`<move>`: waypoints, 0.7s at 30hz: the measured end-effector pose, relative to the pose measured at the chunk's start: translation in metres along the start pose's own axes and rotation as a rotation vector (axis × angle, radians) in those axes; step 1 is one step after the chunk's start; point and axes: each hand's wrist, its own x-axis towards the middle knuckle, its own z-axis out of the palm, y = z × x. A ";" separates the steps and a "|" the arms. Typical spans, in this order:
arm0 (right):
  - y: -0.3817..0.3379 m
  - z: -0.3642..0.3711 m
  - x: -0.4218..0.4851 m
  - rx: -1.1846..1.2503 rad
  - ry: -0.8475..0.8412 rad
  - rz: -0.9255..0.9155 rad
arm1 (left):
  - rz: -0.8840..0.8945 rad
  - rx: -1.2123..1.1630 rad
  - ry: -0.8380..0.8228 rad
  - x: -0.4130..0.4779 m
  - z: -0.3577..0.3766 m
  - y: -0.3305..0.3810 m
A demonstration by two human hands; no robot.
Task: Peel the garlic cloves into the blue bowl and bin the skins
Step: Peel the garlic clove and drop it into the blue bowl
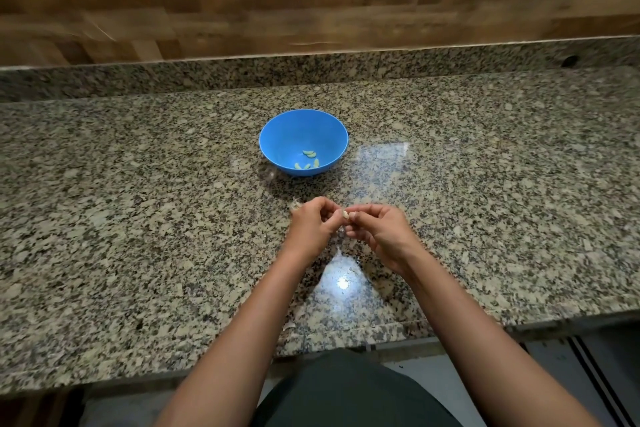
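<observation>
Head view, blue bowl [289, 135]: stands upright on the speckled stone bench [138, 201].
Peeled cloves [308, 159]: several pale pieces lie in the bottom of the blue bowl, toward its near side.
Garlic clove [345, 214]: held above the bench, in front of the blue bowl and apart from it.
Left hand [311, 224]: fingers curled, pinching the garlic clove from the left.
Right hand [377, 227]: fingers curled, pinching the same garlic clove from the right.
Skin scraps [353, 270]: pale flakes on the bench, farther in front of the blue bowl than the hands.
</observation>
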 end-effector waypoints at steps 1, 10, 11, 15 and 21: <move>0.000 0.000 0.000 -0.004 -0.001 0.000 | -0.003 0.003 -0.003 0.000 0.000 0.001; 0.001 0.001 0.001 0.053 0.014 -0.023 | -0.099 -0.204 0.012 0.000 0.004 0.005; 0.001 0.001 0.001 0.072 0.014 -0.025 | -0.107 -0.208 0.017 0.000 0.003 0.005; 0.003 0.001 0.001 0.102 0.002 -0.041 | -0.118 -0.202 0.001 0.000 0.003 0.003; 0.006 -0.001 0.001 -0.139 0.023 -0.137 | -0.149 -0.314 -0.005 -0.001 0.002 0.006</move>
